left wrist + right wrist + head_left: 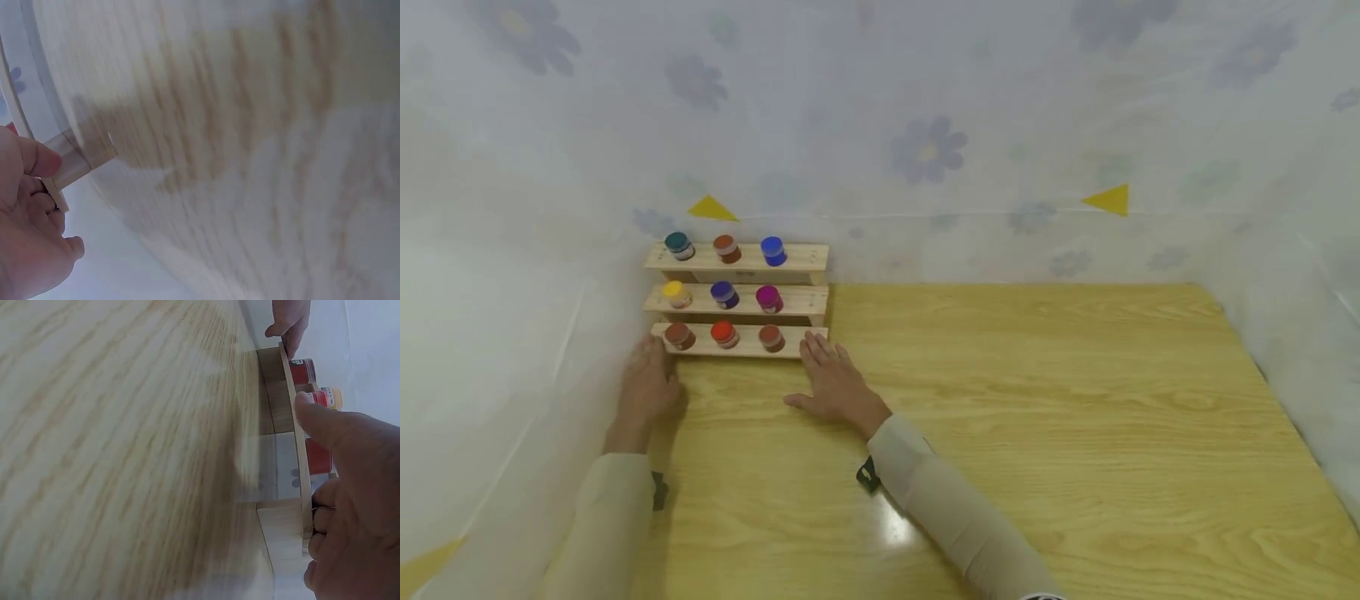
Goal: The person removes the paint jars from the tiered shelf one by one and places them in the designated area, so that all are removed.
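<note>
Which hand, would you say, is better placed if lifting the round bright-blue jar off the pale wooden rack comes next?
Probably the right hand: it touches the rack nearer the jar, while the left hand is at the rack's left end.

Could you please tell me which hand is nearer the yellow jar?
Left: the left hand is at the rack's front left corner, close to the yellow jar; the right hand is farther, at the front right corner.

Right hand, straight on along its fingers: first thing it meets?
The right hand overlaps the bottom shelf at its fingertips; beyond that, probably the middle shelf, near the magenta-lidded jar. Depth is unclear.
</note>
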Demonstrator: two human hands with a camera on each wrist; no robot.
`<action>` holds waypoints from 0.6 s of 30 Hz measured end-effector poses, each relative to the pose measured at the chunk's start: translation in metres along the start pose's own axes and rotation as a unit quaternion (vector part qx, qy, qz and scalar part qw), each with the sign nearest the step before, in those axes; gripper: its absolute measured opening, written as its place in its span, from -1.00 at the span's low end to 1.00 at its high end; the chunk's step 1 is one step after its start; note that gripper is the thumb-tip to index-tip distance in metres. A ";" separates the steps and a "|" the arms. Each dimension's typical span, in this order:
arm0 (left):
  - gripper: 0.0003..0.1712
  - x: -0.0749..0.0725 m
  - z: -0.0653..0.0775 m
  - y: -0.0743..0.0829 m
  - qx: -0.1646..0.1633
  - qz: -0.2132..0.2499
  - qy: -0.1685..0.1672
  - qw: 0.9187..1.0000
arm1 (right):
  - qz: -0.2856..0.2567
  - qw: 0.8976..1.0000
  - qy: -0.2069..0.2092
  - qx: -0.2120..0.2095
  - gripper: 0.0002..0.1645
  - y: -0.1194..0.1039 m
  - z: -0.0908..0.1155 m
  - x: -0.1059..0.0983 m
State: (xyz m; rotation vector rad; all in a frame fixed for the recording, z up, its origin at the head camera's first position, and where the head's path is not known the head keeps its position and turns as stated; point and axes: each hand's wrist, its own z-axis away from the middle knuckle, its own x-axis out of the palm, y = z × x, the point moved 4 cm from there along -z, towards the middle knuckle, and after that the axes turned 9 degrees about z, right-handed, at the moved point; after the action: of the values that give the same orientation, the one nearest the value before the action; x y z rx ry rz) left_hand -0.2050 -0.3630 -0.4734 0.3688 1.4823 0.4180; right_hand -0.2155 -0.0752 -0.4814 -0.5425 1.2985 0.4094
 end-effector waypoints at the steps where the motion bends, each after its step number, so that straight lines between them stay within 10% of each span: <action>1: -0.22 -0.001 0.000 0.000 0.001 -0.013 0.001 1.000 | 0.001 1.000 -0.001 0.003 0.09 -0.001 -0.001 -0.001; 18: -0.20 0.000 0.001 0.005 -0.004 -0.066 -0.025 0.997 | 0.046 0.999 -0.017 0.016 0.11 -0.001 0.001 -0.005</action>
State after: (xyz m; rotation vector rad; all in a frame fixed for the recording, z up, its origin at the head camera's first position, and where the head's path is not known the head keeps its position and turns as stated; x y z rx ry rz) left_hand -0.2039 -0.3583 -0.4711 0.2711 1.4457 0.3067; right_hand -0.2149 -0.0754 -0.4760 -0.4475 1.2988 0.4711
